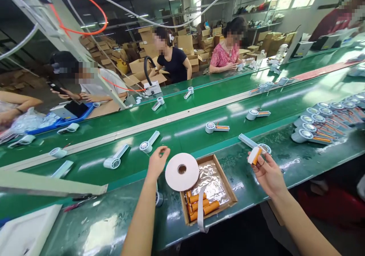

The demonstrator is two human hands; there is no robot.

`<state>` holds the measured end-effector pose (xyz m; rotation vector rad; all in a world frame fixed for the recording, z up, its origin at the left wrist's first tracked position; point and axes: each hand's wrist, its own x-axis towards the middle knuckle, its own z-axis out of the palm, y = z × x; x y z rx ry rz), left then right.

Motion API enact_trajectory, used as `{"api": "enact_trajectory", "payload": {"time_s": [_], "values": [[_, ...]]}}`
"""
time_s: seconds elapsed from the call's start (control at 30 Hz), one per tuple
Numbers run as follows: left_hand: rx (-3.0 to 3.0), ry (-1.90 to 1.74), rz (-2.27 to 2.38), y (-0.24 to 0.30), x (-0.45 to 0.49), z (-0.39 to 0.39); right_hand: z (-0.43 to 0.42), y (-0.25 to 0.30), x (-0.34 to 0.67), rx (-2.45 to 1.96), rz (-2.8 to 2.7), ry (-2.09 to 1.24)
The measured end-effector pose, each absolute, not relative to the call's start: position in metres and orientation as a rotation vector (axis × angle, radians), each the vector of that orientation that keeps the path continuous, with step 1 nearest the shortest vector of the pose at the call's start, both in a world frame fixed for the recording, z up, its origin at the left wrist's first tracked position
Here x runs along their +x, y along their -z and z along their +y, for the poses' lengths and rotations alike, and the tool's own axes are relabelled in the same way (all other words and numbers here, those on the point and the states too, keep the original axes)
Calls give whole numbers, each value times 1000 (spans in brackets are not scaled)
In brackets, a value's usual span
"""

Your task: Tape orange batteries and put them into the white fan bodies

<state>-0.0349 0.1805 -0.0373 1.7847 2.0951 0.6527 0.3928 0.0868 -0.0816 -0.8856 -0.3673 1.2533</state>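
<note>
My right hand point(268, 174) is closed on an orange battery point(254, 155) wrapped in white tape, held just above the green bench. A white fan shell point(255, 143) lies right behind it. My left hand point(157, 161) hovers with its fingers pinched together near the white tape roll point(181, 171); what it pinches is too small to name. The roll rests on the corner of a shallow cardboard box point(226, 184) that holds several orange batteries point(201, 206). A tape strip hangs over the box's front edge.
Fan shells point(148, 142) ride the green conveyor point(182, 134), some with orange batteries fitted point(216, 127). A batch of several finished ones point(322, 125) sits at the right. Three people sit across the belts. A white tray point(25, 233) lies at the lower left.
</note>
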Motion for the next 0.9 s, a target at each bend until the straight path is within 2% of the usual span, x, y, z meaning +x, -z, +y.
{"api": "enact_trajectory", "payload": {"time_s": [0.17,0.37,0.47,0.63,0.77,0.9], "values": [[1764,-264,2438,24,-97,249,79,98,419,-933,-263,-1193],[1920,204,2295,30,-118,288,97,95,420,-918,-290,-1160],[2140,233,2096,40,-93,303,118,89,406,-904,-349,-1225],[2473,109,1515,64,-7,342,192,71,355,-866,-715,-1269],[2542,56,1195,75,43,368,260,72,311,-1001,-1262,-1156],[2490,51,1066,73,49,381,298,83,289,-1066,-1582,-1107]]}}
